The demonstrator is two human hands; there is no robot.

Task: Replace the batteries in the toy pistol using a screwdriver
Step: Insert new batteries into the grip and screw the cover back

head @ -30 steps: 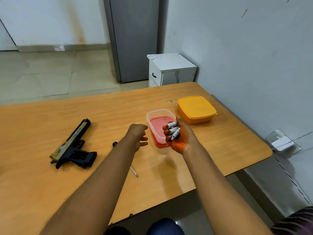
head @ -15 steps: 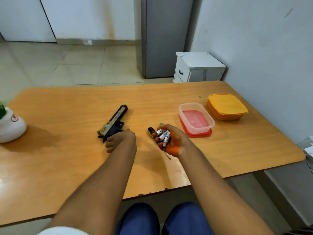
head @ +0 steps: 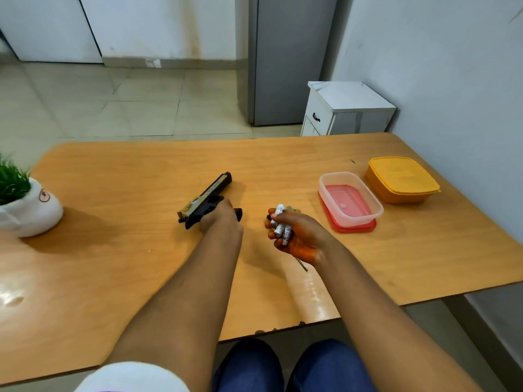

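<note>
The black and gold toy pistol (head: 208, 198) lies on the wooden table (head: 113, 264), barrel pointing away to the right. My left hand (head: 222, 220) is closed over its grip at the near end. My right hand (head: 297, 236) is palm up just right of it, shut on several white batteries (head: 280, 224). The screwdriver (head: 302, 265) lies on the table under my right hand; only its metal tip shows below the wrist and a bit of dark handle beside the fingers.
A clear plastic box (head: 351, 202) sits on its red lid to the right, with a shut orange box (head: 402, 179) beyond it. A white pot with a green plant (head: 25, 205) stands at the table's left edge. The wall runs along the right.
My left hand has reached left onto the pistol's grip. My right hand has come away from the clear box with the batteries. The view has swung left.
</note>
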